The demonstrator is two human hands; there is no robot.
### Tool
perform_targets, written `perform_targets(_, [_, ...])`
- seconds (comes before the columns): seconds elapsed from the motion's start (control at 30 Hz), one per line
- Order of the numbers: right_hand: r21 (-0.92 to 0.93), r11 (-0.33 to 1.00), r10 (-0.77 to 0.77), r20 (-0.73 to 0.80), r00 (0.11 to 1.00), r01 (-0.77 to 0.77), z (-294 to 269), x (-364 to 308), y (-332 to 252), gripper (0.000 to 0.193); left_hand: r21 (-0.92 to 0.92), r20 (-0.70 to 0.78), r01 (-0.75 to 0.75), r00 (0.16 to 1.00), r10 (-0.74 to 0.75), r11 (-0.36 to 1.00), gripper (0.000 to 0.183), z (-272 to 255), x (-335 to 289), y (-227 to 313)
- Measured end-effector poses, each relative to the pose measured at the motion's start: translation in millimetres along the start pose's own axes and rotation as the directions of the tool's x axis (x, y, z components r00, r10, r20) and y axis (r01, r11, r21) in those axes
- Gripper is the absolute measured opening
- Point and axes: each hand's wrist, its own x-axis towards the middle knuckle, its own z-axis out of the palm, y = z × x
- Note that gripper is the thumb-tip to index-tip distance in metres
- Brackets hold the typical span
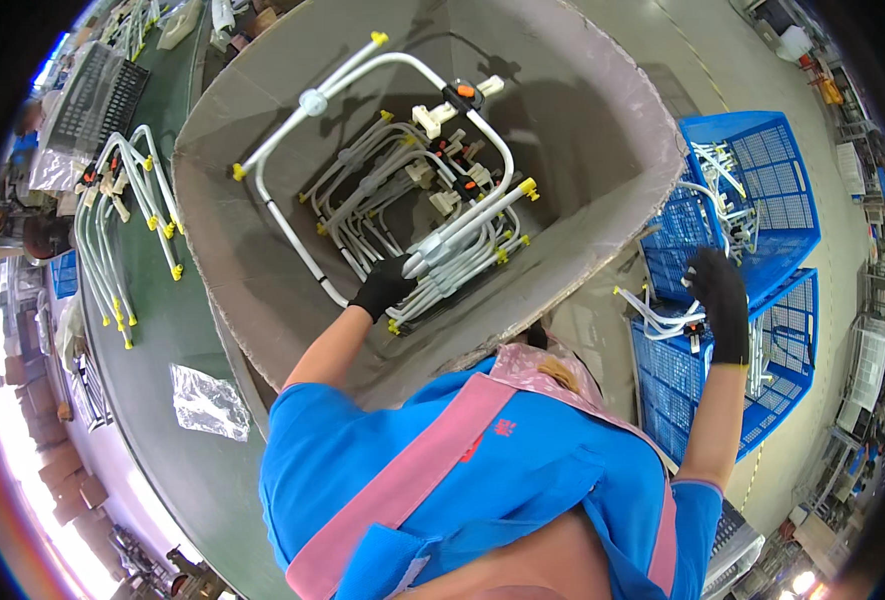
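Observation:
My left hand, in a black glove, is closed round the near side of a bent white tube frame. The frame has yellow end caps, a grey round joint and a black clip with an orange button. It is tilted over several similar nested frames inside a large grey carton. My right hand, also gloved in black, is over the blue crates at the right, with its fingers loosely bent and apart. Close beside it are white tube parts; nothing shows clearly in its grip.
Two blue plastic crates holding white tube parts stand at the right. On the green table at the left are more bent tube frames, a clear plastic bag and a grey crate. The carton's walls rise around the frames.

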Motion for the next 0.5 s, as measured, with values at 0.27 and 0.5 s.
perform_targets(0.27, [0.234, 0.945, 0.27, -0.156, 0.95, -0.23, -38, -43, 127, 0.022, 0.19, -0.057, 0.245, 0.97, -0.238, 0.951, 0.061, 22, 6, -38])
perform_targets(0.5, [-0.219, 0.973, 0.076, -0.009, 0.997, -0.076, -41, -96, 310, 0.016, 0.58, 0.166, 0.193, 0.923, -0.347, 0.791, 0.057, 7, 36, -4])
